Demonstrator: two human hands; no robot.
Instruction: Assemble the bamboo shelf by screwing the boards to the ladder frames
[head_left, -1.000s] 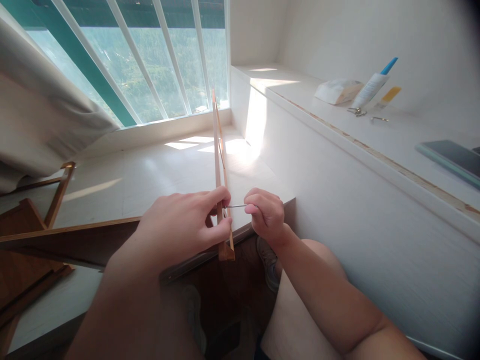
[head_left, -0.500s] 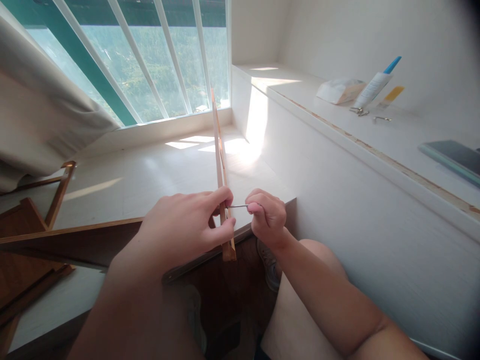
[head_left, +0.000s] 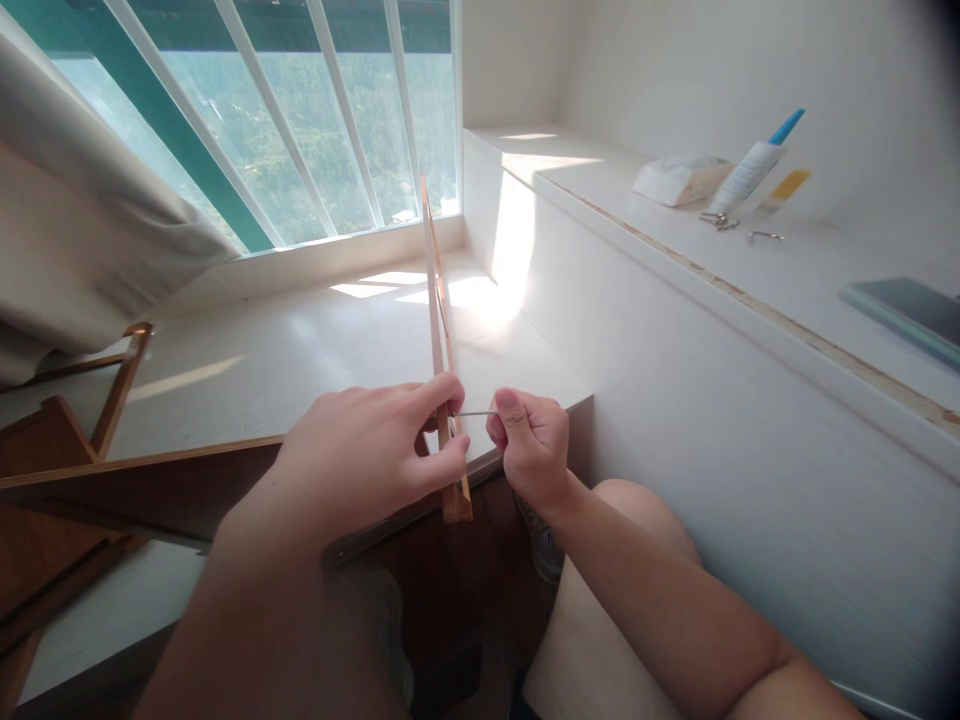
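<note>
A long thin wooden slat [head_left: 433, 290] stands on edge, running away from me over the white platform [head_left: 300, 350]. My left hand [head_left: 375, 455] is closed on the slat near its lower end, thumb and forefinger pinching it. My right hand [head_left: 529, 440] is closed in a fist around a thin metal key [head_left: 474, 413]. The key's tip meets the side of the slat just beside my left fingertips. My knee [head_left: 637, 560] is below the right hand.
More dark wooden frame parts [head_left: 67, 440] lie at the left, with a long board [head_left: 150, 480] across the front. A white ledge [head_left: 675, 260] at the right carries a white pack [head_left: 679, 180], a tube [head_left: 754, 165], small metal parts [head_left: 720, 222] and a flat dark slab [head_left: 904, 310]. A curtain [head_left: 82, 250] hangs at the left.
My right hand has turned on the metal key, with the thumb now on top. The left hand and the slat have stayed put.
</note>
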